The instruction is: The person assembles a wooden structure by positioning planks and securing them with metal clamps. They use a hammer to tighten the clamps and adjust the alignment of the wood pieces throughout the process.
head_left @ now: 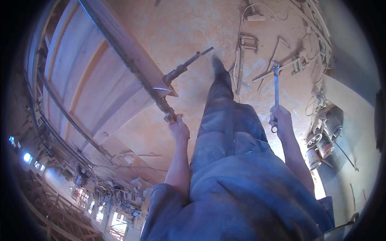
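My left hand (179,128) is closed around the near end of a long metal bar clamp (163,104). The clamp's bar runs up and left along the edge of a large wooden panel (120,98). In my right hand (282,119) is a long combination wrench (276,86), gripped low on its shaft and held upright, apart from the panel. Its ring end points away from me. A threaded clamp screw (185,67) sticks out from the panel's far right edge, short of my foot.
Clamps (248,43) and metal bars (277,70) lie on the dusty floor ahead and to the right. Several cans (313,158) stand by the right wall. More metal bars (68,110) cross the panel's left side. Cluttered goods (124,197) lie at lower left.
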Tool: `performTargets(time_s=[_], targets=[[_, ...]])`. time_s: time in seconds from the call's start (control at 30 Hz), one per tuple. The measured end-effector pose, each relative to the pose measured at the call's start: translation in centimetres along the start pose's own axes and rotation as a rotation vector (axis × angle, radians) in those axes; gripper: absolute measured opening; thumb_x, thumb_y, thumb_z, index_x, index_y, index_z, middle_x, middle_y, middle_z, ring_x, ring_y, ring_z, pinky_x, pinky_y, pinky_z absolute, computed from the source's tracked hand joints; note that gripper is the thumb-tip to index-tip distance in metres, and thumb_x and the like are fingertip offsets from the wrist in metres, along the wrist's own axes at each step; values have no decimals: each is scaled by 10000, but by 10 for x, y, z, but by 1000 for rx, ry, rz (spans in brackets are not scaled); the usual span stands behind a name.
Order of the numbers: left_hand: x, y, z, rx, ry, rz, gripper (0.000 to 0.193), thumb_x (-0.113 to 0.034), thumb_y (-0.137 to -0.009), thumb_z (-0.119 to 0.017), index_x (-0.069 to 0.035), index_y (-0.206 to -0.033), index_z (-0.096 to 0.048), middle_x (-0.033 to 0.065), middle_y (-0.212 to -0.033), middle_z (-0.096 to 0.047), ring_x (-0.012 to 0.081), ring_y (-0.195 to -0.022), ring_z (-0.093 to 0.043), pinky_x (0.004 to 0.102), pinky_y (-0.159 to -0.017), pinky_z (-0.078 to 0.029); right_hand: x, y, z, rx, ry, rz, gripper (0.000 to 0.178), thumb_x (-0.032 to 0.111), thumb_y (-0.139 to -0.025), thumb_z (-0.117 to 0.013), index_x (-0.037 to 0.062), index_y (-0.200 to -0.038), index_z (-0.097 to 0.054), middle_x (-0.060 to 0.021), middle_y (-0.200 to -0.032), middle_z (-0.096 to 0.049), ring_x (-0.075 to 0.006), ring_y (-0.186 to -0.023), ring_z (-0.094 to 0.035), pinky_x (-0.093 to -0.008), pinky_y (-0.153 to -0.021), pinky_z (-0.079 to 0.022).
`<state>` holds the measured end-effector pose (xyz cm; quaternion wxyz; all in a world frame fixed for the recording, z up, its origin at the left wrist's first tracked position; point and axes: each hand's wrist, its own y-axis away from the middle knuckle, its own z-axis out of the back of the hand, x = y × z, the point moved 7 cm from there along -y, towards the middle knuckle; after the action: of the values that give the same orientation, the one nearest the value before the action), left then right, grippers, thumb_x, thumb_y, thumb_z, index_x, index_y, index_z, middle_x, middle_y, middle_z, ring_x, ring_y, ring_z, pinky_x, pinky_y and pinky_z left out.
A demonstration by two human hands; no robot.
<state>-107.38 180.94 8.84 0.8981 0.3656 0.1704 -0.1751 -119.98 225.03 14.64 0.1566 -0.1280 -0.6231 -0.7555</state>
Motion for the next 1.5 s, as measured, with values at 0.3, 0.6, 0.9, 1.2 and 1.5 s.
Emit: performTargets(time_s=[0.3,0.6,0.9,1.2,1.5], targets=[[2,3,0,-50,56,73,291,-236,-1016,-605,-1,-1171,-678,250,-1077,-714,426,-1024,-671,502,-862,-488,97,-9,-31,62,134,-2,169,150,-1029,-545,22,-939,-611,-19,-674,-542,-119,-532,-503,-260,-513,-434],[4,9,6,-127,92,131,335,-250,-977,-650,16,-1178,-671,277,-931,-715,472,-973,-686,529,-805,-509,215,-14,-103,216,406,96,153,151,-1013,-565,42,-913,-603,-27,-680,-551,-117,-527,-506,-252,-509,-442],[-14,27,-6,-283,298,274,499,-96,-874,-678,41,-1347,-601,246,-1332,-645,395,-1285,-589,439,-1086,-447,337,-84,-177,341,704,126,167,150,-982,-599,33,-866,-624,-38,-665,-581,-124,-517,-545,-275,-477,-432],[-64,33,-11,-732,293,735,595,-81,-835,-675,110,-1379,-527,312,-1363,-582,423,-1291,-552,470,-1109,-412,529,-168,-236,420,670,264,167,123,-993,-580,38,-856,-621,-37,-650,-574,-127,-495,-539,-278,-461,-430],[-278,-82,30,-884,-112,382,650,-3,-790,-688,138,-1389,-478,343,-1410,-496,488,-1386,-392,593,-1178,-285,642,-163,-259,384,570,294,162,131,-1002,-582,70,-854,-600,-28,-640,-560,-132,-497,-534,-271,-481,-433]])
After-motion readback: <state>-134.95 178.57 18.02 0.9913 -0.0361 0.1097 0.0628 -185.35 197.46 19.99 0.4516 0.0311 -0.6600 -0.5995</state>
